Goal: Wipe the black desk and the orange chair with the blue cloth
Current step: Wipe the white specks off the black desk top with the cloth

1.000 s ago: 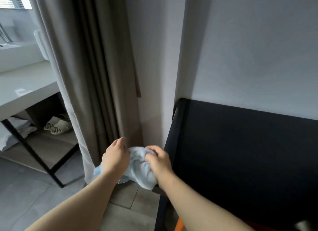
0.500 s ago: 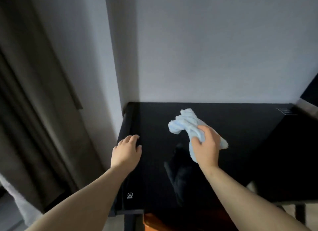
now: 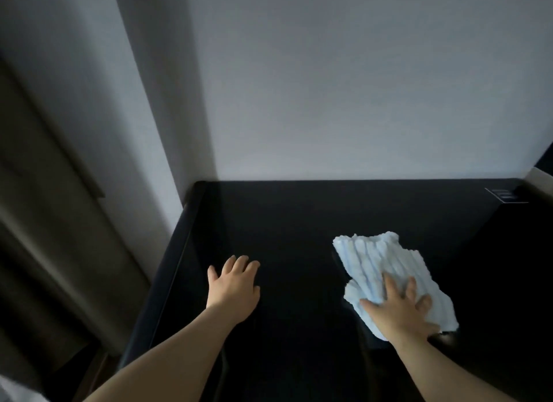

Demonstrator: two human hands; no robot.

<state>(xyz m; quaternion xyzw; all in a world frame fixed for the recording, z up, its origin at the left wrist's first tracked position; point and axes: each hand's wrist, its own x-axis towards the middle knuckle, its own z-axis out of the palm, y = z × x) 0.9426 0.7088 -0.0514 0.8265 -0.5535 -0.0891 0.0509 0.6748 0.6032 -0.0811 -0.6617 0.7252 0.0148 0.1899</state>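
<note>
The black desk (image 3: 284,222) fills the lower middle of the view and meets the wall at the back. A light blue ribbed cloth (image 3: 380,261) lies spread on its right part. My right hand (image 3: 398,309) presses flat on the cloth's near end with straight, spread fingers. My left hand (image 3: 236,285) rests on the bare desk top to the left, fingers relaxed, holding nothing. The orange chair is out of view.
A grey wall (image 3: 344,87) rises behind the desk. A wall corner and a dark curtain (image 3: 45,222) stand to the left of the desk's left edge. A small printed mark (image 3: 505,195) sits at the desk's far right corner.
The cloth, bunched in my right hand before, now lies spread on the desk under my flat right hand. My left hand moved from the desk's left edge onto the top.
</note>
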